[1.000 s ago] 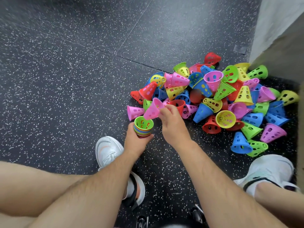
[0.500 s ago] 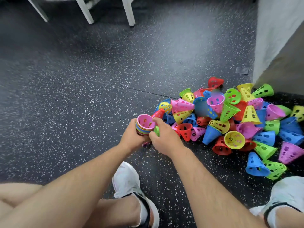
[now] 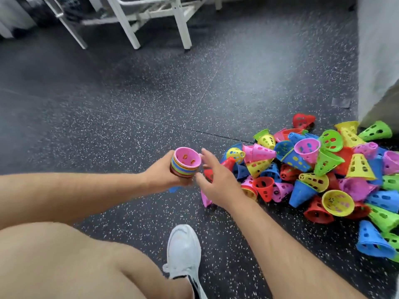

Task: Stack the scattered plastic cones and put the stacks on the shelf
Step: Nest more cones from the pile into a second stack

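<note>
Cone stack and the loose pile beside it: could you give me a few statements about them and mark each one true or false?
1. The left hand holds a stack of cones with a pink one uppermost. True.
2. The right hand holds a blue cone. False: its fingers are spread and hold nothing.
3. The pile of cones lies on a table. False: it lies on the dark speckled floor.
4. A white shoe shows between the arms. True.
</note>
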Demonstrator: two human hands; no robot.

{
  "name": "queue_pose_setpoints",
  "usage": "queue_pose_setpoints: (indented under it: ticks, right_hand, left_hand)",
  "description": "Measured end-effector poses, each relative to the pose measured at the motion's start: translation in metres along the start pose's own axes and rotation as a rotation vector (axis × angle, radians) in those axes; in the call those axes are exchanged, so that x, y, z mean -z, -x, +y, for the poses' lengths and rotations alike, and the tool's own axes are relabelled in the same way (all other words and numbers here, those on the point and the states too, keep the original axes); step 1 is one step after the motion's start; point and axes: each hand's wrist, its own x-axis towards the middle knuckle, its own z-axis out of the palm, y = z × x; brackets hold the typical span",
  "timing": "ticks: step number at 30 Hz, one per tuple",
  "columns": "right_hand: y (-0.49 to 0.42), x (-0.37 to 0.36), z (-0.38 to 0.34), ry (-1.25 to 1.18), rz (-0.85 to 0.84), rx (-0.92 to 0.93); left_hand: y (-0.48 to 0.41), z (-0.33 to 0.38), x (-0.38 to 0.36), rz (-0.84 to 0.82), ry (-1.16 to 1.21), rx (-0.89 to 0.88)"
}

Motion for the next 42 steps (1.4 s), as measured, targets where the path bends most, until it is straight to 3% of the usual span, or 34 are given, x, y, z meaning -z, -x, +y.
queue_pose_setpoints:
  ticks: [4, 9, 14, 20, 24, 30, 36, 42]
  right_hand:
    - [0.002, -0.016, 0.049, 0.141, -0.001, -0.137]
    - [0.007, -0.049, 0.098, 0.479, -0.245, -0.159]
    - [0.004, -0.08, 0.114, 0.707, -0.35, -0.15]
    - [0.002, -0.107, 0.117, 0.746, -0.234, -0.168]
    - [-0.006, -0.096, 0.123, 0.792, -0.209, -0.047]
    - [-0.014, -0.06, 0.121, 0.681, -0.068, 0.067]
    - [-0.01, -0.046, 0.111, 0.52, -0.07, 0.057]
    - [-0.02, -0.021, 0.098, 0.151, 0.298, -0.031]
  left_hand:
    - [-0.01, -0.035, -0.036, 0.068, 0.115, 0.095]
    - [-0.013, -0.079, -0.072, 0.093, 0.139, 0.155]
    - [-0.009, -0.107, -0.095, 0.171, 0.204, 0.251]
    - [-0.004, -0.117, -0.12, 0.278, 0.304, 0.273]
    - [-0.001, -0.118, -0.123, 0.262, 0.328, 0.258]
    - [0.006, -0.115, -0.125, 0.289, 0.339, 0.245]
    - [0.003, -0.108, -0.121, 0.265, 0.328, 0.238]
    - [0.001, -0.109, -0.124, 0.251, 0.338, 0.208]
